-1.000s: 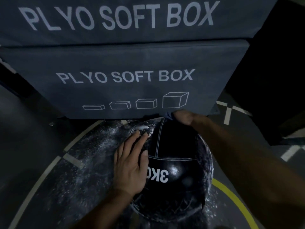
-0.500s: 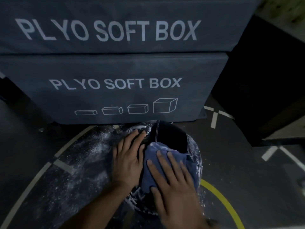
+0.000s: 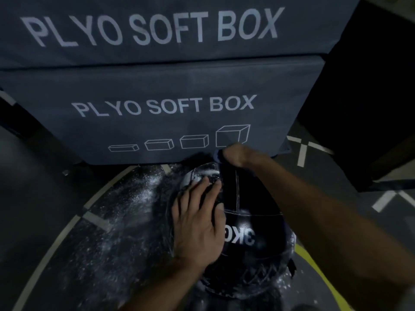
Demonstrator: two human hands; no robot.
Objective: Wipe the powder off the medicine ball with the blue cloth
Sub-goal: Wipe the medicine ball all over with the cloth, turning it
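Fingers [image 3: 203, 187] of the left hand [image 3: 197, 230] spread flat on the near-left of the 3KG medicine ball [image 3: 253, 221], on the powdered floor [image 3: 125, 221], while the right hand [image 3: 235, 154] clamps the blue cloth [image 3: 218, 155] at its far crown; it looks weighty and slick-skinned, best steadied by palm.

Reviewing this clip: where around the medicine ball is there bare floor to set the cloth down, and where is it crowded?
Bare floor lies right of the medicine ball, between the yellow line and the white tape marks. The far-left floor is bare too. Crowded: the gap between the ball and the plyo box, where the right hand holds the blue cloth. Spilled powder covers the near left.
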